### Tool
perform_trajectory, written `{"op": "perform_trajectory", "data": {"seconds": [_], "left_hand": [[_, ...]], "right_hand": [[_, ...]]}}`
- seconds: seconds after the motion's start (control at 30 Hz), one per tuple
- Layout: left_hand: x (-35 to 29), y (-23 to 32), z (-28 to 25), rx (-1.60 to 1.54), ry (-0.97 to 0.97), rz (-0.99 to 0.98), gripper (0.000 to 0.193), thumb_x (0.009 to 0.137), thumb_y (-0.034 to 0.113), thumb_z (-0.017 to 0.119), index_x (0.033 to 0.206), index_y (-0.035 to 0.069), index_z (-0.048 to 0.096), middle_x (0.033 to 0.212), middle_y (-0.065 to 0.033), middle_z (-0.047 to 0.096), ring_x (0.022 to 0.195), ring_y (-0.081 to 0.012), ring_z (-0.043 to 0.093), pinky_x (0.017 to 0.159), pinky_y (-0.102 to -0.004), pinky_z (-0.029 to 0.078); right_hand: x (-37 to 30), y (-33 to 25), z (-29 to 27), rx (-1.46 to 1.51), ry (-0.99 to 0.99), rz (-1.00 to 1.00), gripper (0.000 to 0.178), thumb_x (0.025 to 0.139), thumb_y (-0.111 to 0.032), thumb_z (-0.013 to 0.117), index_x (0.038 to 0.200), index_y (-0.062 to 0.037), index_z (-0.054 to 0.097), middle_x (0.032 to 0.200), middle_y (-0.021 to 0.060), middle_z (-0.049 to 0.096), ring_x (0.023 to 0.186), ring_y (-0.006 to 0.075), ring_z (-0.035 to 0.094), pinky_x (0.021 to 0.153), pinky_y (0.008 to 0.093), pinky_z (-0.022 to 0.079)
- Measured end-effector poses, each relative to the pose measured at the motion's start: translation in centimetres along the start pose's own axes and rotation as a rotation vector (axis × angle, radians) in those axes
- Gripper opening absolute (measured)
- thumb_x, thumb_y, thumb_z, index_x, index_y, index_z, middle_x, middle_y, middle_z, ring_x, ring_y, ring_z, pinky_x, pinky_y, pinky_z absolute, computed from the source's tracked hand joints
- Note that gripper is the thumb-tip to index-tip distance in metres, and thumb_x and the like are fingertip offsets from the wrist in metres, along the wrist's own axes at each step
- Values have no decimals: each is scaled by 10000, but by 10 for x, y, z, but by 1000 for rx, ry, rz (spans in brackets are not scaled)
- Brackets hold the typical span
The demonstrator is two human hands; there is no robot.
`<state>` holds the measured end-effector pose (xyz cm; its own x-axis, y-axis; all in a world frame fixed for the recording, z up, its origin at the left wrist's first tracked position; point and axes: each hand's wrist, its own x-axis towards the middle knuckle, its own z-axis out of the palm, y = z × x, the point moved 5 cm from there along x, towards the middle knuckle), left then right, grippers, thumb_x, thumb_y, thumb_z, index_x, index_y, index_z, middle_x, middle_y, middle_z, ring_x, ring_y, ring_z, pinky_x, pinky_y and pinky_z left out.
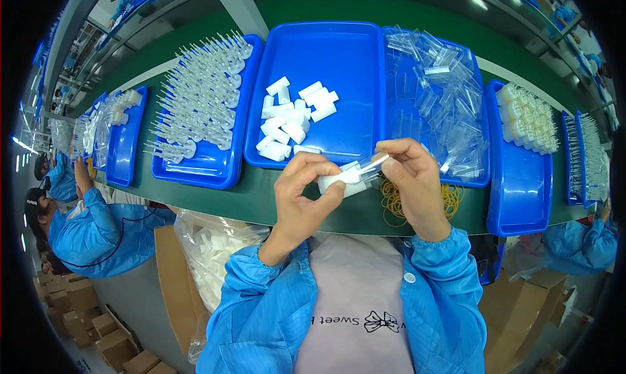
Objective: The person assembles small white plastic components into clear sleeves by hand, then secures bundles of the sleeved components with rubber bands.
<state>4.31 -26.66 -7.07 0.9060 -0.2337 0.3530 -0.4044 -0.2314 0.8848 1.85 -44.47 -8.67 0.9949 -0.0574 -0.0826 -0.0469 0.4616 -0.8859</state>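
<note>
In front of my chest, my left hand (300,194) pinches white plastic pieces (349,176) between thumb and fingers. My right hand (417,188) has its thumb and forefinger closed on the far end of a clear plastic sleeve (371,168), which meets the white pieces. How far one sits inside the other I cannot tell. Beyond my hands stands a blue tray (345,61) with short white plastic pieces (287,119) heaped in its left half. Clear plastic sleeves (450,100) fill the blue tray to its right. Yellow rubber bands (394,204) lie beside and partly behind my right hand.
At the left, a blue tray (215,172) holds rows of white parts with thin upright stems (202,93). Stacked blue trays (520,198) with whitish round parts (525,116) stand right. A bag of white pieces (218,256) hangs below the green table edge. Co-workers (107,234) sit nearby.
</note>
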Motion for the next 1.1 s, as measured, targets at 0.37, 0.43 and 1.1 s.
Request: {"op": "perform_trajectory", "data": {"seconds": [0.37, 0.43, 1.1], "left_hand": [[0, 3, -4, -20, 19, -8, 151, 671, 11, 681, 821, 14, 664, 832, -61, 582, 722, -130, 545, 630, -252, 441], [-1, 7, -5, 31, 33, 39, 154, 669, 13, 683, 822, 15, 662, 835, -61, 582, 724, -133, 546, 632, -255, 445], [-17, -16, 22, -927, -181, -423, 487, 936, 381, 511, 1252, 26, 405, 1177, -105, 498, 1002, -180, 557, 768, -314, 485]], "right_hand": [[-5, -18, 10, -255, 9, -321, 242, 805, -28, 664, 1040, 6, 620, 993, 96, 584, 938, 162, 552, 910, 314, 397], [-4, -14, 8, -198, 14, -256, 246, 804, -22, 662, 1045, 7, 620, 993, 99, 580, 940, 164, 550, 914, 310, 390], [-12, -35, 0, -292, -13, -378, 267, 831, -37, 649, 1085, 28, 595, 992, 90, 589, 957, 157, 549, 901, 297, 400]]}}
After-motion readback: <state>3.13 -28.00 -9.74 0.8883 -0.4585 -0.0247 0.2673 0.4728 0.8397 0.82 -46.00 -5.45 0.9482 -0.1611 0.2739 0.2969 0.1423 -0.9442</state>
